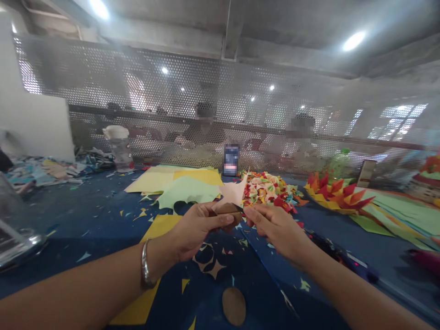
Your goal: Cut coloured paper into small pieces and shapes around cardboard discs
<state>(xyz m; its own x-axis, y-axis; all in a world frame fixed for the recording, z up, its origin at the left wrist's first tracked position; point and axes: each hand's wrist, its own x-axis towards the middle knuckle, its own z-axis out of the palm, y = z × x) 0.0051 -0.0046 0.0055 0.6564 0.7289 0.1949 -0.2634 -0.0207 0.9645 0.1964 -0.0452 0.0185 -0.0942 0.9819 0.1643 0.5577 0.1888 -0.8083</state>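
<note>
In the head view, my left hand is closed, thumb on top, around a brown oval piece, probably a cardboard template. A pale pink sheet with curved cut-outs and pointed corners is gripped together with it. Close beside it, my right hand is pinched at the sheet's right edge. Something dark and thin shows at its fingertips, too small to name. Below the hands lie a second brown oval and a pink paper offcut with scooped edges.
Yellow sheets and a green cut sheet lie behind my left hand. A pile of colourful cut pieces sits behind my right. A phone stands upright before the perforated screen. A bottle stands left; scraps cover the blue table.
</note>
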